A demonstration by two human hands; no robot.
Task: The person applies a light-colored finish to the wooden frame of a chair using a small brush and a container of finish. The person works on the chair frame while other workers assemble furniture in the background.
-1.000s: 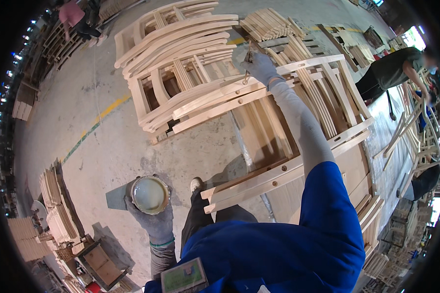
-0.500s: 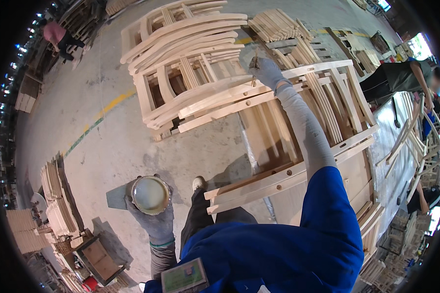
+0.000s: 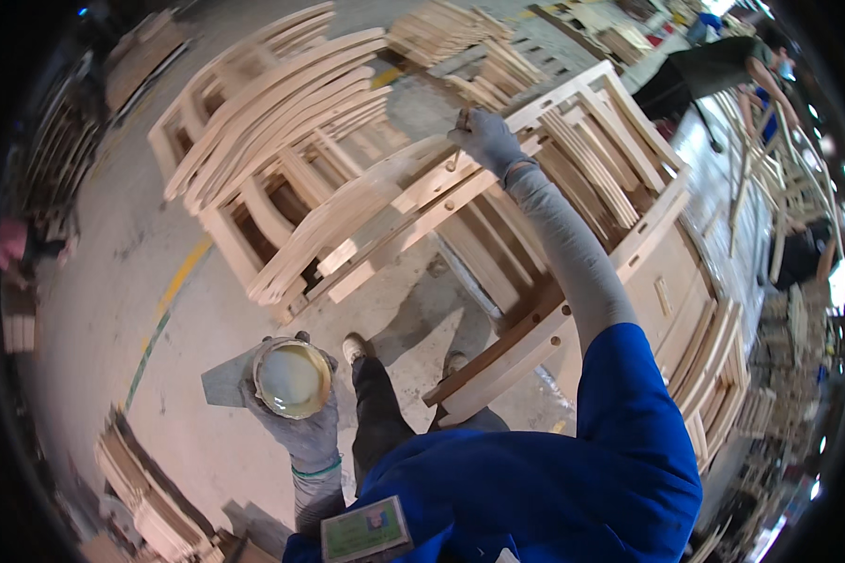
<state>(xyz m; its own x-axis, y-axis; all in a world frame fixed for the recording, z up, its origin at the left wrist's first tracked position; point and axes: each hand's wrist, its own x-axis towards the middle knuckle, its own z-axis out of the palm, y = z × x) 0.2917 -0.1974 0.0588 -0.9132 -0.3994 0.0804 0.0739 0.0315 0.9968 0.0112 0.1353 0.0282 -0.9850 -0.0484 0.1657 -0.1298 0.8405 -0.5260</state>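
Observation:
My left hand (image 3: 302,432), in a grey glove, is closed round a tub (image 3: 294,413) of pale, creamy liquid, its rim smeared. A flat grey-green piece (image 3: 222,384) sticks out to the left of the tub; how it is held is hidden. Farther forward and to the right, my right hand (image 3: 490,143), gloved too, is closed over a thin stick (image 3: 453,160). The stick's lower end comes down at a pale wooden bar (image 3: 413,228) with round holes, part of a stack of chair frames (image 3: 587,174).
More curved wooden frames (image 3: 282,103) are piled ahead on the left. Slat bundles (image 3: 446,36) lie beyond. A person in dark clothes (image 3: 709,75) stands at the right beside a plastic-covered table (image 3: 714,188). Another stack of wood (image 3: 150,488) is at the lower left.
The view has turned, so the frames appear shifted left and tilted. My right hand stays closed over the stick at the bar; my left still holds the tub.

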